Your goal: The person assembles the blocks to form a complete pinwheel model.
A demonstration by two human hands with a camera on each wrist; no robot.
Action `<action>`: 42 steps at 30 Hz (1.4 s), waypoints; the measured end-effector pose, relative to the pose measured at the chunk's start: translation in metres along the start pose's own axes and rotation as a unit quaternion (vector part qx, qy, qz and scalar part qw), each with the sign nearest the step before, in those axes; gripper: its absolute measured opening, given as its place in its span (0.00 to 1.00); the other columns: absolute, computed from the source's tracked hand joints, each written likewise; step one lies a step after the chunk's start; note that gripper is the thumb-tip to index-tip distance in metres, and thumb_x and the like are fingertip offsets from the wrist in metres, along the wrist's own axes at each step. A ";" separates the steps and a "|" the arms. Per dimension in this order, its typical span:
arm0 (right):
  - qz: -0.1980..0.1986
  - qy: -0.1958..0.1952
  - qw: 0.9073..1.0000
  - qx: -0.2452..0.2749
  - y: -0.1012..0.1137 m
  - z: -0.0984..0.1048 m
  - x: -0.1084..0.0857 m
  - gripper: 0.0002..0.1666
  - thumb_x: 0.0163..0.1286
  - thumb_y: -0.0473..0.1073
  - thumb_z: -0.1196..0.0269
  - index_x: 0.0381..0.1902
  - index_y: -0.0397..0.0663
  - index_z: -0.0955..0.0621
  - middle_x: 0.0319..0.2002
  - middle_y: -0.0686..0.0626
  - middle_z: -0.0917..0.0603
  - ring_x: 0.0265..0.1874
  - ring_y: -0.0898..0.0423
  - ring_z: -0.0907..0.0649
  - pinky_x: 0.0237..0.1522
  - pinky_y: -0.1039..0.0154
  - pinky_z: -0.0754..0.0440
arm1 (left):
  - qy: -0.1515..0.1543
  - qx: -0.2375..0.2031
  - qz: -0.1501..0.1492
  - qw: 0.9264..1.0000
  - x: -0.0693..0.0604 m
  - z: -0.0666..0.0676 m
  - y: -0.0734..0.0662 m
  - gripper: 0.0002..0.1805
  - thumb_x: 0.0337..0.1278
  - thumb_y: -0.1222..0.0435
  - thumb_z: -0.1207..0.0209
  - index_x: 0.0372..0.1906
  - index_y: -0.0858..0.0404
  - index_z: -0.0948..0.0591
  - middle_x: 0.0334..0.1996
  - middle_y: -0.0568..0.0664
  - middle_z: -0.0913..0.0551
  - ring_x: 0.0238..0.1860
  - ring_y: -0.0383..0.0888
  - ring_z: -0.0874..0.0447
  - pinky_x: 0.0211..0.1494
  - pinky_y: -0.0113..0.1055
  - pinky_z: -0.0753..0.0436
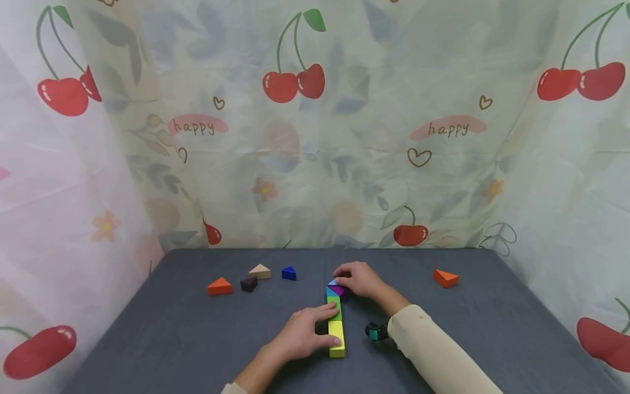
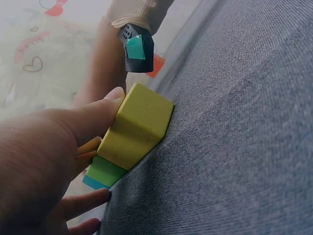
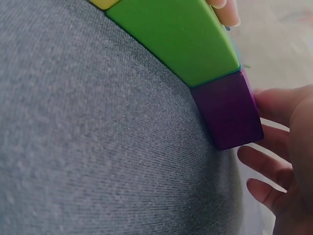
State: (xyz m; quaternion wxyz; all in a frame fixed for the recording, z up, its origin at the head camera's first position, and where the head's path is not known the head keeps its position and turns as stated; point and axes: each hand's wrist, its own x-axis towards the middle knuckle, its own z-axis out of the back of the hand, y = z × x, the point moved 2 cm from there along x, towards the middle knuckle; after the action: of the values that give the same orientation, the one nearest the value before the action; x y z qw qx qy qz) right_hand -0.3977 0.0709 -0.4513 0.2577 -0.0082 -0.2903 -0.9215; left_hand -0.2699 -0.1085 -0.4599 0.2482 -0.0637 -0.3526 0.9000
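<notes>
Midway between the side edges of the table (image 1: 197, 339), the left hand (image 1: 301, 334), fingers extended, touches a yellow block (image 2: 142, 117) and green block (image 3: 181, 44); the right hand (image 1: 363, 280) pinches a purple block (image 3: 227, 110).

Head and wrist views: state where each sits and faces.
Head: worn on the head, facing forward and down over the table; left grip, right grip and forearms show.
Left wrist: on that wrist, facing the yellow block; left grip and right sleeve show.
Right wrist: on that wrist, facing the purple block; right grip and left fingertips show.
Both wrist views share the green block.
</notes>
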 end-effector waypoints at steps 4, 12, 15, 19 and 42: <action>-0.002 0.007 1.000 0.008 0.001 0.000 -0.001 0.09 0.68 0.45 0.35 0.45 0.52 0.14 0.40 0.56 0.15 0.39 0.58 0.19 0.50 0.54 0.21 | 0.002 0.000 0.000 1.000 0.000 0.000 0.000 0.36 0.54 0.44 0.35 0.67 0.52 0.25 0.68 0.37 0.32 0.68 0.47 0.35 0.65 0.61 0.38; 0.009 0.012 1.000 0.018 0.001 0.000 -0.002 0.11 0.68 0.44 0.35 0.46 0.50 0.14 0.40 0.55 0.15 0.39 0.58 0.19 0.49 0.54 0.21 | 0.000 0.001 -0.001 1.000 0.000 0.000 0.000 0.36 0.54 0.44 0.35 0.67 0.52 0.25 0.68 0.37 0.32 0.68 0.48 0.35 0.65 0.62 0.39; 0.007 0.014 1.000 0.020 0.001 0.000 -0.002 0.11 0.68 0.45 0.35 0.46 0.50 0.14 0.40 0.55 0.15 0.39 0.58 0.20 0.49 0.55 0.21 | 0.001 0.000 -0.002 1.000 0.000 0.000 0.000 0.36 0.54 0.44 0.35 0.67 0.52 0.25 0.68 0.37 0.33 0.68 0.48 0.35 0.64 0.62 0.39; 0.008 0.016 1.000 0.024 0.001 0.000 -0.002 0.12 0.68 0.45 0.35 0.46 0.49 0.14 0.40 0.55 0.15 0.38 0.58 0.20 0.48 0.55 0.21 | 0.001 -0.003 0.000 1.000 0.000 0.000 0.001 0.36 0.54 0.44 0.35 0.67 0.52 0.26 0.68 0.37 0.33 0.68 0.49 0.35 0.64 0.63 0.39; -0.008 -0.003 0.999 0.033 -0.001 0.016 -0.004 0.11 0.68 0.44 0.35 0.47 0.49 0.14 0.39 0.57 0.16 0.37 0.59 0.20 0.46 0.56 0.20 | -0.001 -0.004 0.006 1.000 0.001 -0.001 0.001 0.36 0.53 0.43 0.35 0.67 0.51 0.25 0.68 0.37 0.32 0.68 0.48 0.34 0.65 0.61 0.39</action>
State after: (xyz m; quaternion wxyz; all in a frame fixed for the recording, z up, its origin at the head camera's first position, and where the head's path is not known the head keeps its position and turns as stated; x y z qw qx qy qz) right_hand -0.3968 0.0823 -0.4393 0.2496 0.0004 -0.3217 -0.9134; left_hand -0.2707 -0.1080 -0.4608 0.2418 -0.0661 -0.3559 0.9003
